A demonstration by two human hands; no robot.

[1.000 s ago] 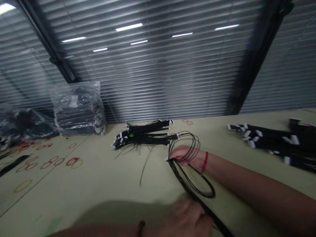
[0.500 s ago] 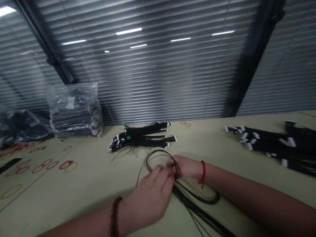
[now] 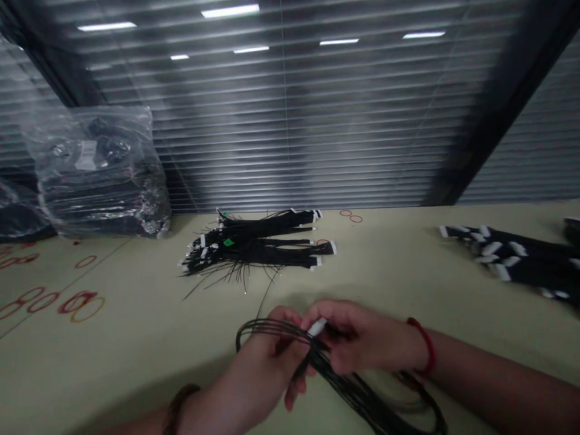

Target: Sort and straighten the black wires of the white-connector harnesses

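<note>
A looped bundle of thin black wires (image 3: 344,386) runs from between my hands down to the lower right. My left hand (image 3: 267,362) is closed round the bundle, with a loop of wire arching over its fingers. From the other side, my right hand (image 3: 357,338) pinches the same bundle. A white piece, like a connector or tag (image 3: 316,327), shows between the two hands. Some fingertips are hidden behind the wires. Beyond my hands lies a pile of black wire harnesses (image 3: 254,244) with white ends and a green tag.
Black harnesses with white ends (image 3: 521,254) lie at the right. A clear plastic bag (image 3: 104,181) packed with dark bundles stands at the back left. Red and yellow rubber bands (image 3: 81,302) are scattered on the left of the table (image 3: 149,314). Window blinds (image 3: 290,121) rise behind.
The view has shifted. My hands have moved lower in it, and my right hand has turned. The wire loop now lies flatter over my left hand, and the white piece has come into sight.
</note>
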